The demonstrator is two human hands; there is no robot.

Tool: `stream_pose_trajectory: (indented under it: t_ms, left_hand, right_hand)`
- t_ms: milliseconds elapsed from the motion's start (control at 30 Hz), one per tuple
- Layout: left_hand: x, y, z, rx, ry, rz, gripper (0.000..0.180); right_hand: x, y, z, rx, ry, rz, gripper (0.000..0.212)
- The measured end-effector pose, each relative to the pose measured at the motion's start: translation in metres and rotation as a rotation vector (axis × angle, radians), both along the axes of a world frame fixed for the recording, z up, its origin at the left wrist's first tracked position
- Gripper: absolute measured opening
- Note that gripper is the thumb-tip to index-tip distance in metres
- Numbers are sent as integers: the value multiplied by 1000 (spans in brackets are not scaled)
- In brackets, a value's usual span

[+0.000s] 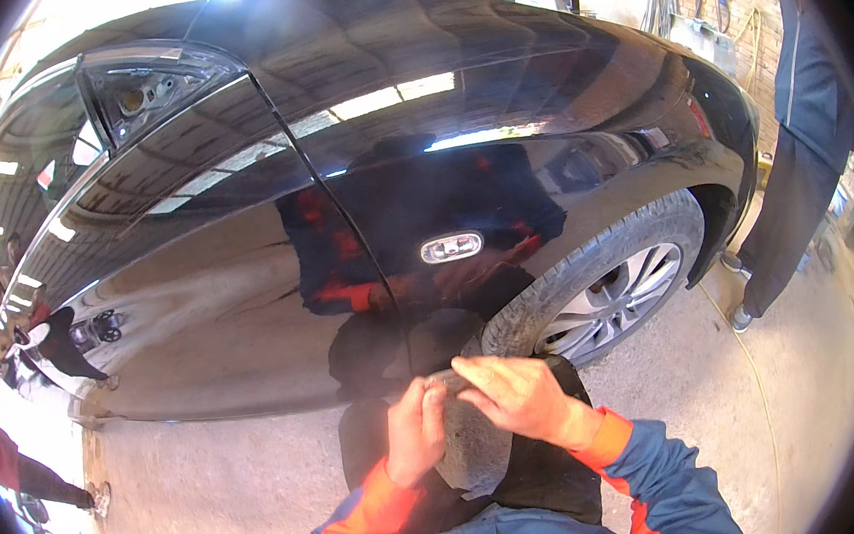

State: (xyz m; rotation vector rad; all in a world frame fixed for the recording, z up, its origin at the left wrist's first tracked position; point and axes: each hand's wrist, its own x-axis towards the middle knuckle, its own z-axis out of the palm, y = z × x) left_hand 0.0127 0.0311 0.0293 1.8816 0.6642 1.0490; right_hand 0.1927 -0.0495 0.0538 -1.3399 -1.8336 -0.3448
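Note:
My left hand (416,435) is closed in front of my knees, with its thumb up along the edge of a small dark grey piece (451,379). From the right, my right hand (517,400) pinches the same piece, its fingers pointing at the left hand. Most of the piece is hidden by my fingers, so its kind cannot be made out. Just beyond my hands is the glossy black side of a car (347,261). A clear oval side marker lamp (451,249) sits on its front fender, above and away from my hands.
The front wheel (615,302) with silver spokes stands right of my hands. At the left, the door has an exposed mirror mount (144,99). Another person in dark trousers (797,216) stands near the car's front. A thin yellowish line (755,368) runs along the concrete floor (229,482).

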Motion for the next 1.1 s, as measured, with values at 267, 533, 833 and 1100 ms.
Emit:
stream_pose_trajectory:
  t_ms: [267, 533, 833, 1100]
  left_hand:
    - [44, 52, 66, -296, -279, -118, 34]
    - [61, 61, 90, -356, -193, -85, 40]
    - [72, 64, 100, -418, -266, -55, 38]
    - [73, 60, 103, -448, -246, -73, 39]
  right_hand:
    - [45, 48, 82, 282, -246, -125, 57]
    - [60, 63, 110, 353, -352, -177, 50]
    - [58, 65, 107, 311, -298, -201, 54]
    - [55, 65, 105, 292, -217, -225, 52]
